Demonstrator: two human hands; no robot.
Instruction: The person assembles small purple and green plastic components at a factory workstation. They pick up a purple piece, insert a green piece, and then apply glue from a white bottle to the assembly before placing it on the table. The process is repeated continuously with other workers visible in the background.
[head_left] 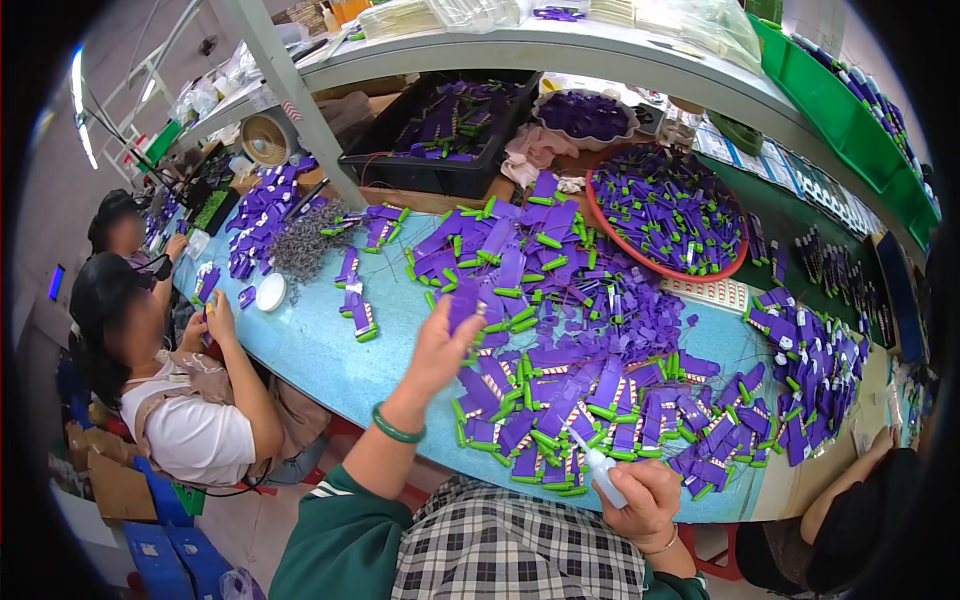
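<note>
My left hand [437, 350] is raised over the near left part of the table, its fingers closed round a flat purple plastic piece [464, 302]. Green shows at the lower end of that piece. Lower right, my right hand [645, 502] grips a small white squeeze bottle [604, 476] whose thin nozzle points up and left. The nozzle tip is over a spread of purple-and-green parts [545, 445], several with striped strips on them. Between the hands and farther back lies a loose heap of small purple pieces [630, 318].
A red round basket [739, 268] of purple-and-green parts stands at the back right. Behind the heap sits a black crate [470, 182] under a shelf [560, 55]. A white round lid [270, 292] lies on the blue table [310, 350]. Co-workers sit at left and right.
</note>
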